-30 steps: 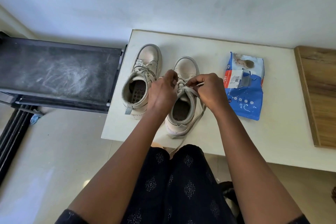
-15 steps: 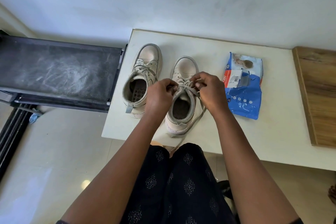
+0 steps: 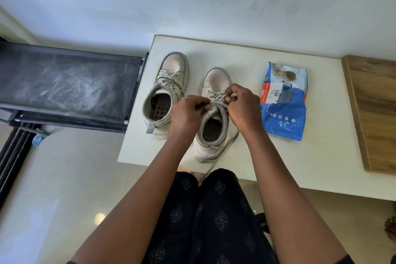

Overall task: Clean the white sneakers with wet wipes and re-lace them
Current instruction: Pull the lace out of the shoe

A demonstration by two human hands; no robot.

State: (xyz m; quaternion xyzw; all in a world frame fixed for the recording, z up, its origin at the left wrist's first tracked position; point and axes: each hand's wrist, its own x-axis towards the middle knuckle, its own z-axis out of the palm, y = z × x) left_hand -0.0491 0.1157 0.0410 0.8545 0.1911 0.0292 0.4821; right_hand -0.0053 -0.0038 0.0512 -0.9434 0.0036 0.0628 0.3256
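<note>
Two white high-top sneakers stand side by side on a white table [image 3: 310,156], toes pointing away from me. The left sneaker [image 3: 171,70] is laced and untouched. Over the right sneaker [image 3: 216,80], my left hand [image 3: 187,111] pinches its grey lace [image 3: 216,104] at the top eyelets. My right hand [image 3: 243,105] grips the same lace from the other side. One loose lace end [image 3: 227,146] trails past the heel and off the table's near edge. A blue pack of wet wipes [image 3: 284,111] lies to the right of the shoes.
A dusty black treadmill deck [image 3: 64,85] butts against the table's left edge. A wooden board [image 3: 372,109] lies on the table's right end. A white wall runs behind. My knees in dark patterned trousers [image 3: 210,221] sit below the table's front edge.
Both hands have shifted slightly along the right sneaker's lace and drawn closer together at the top eyelets. The shoes and the wipes pack have stayed put.
</note>
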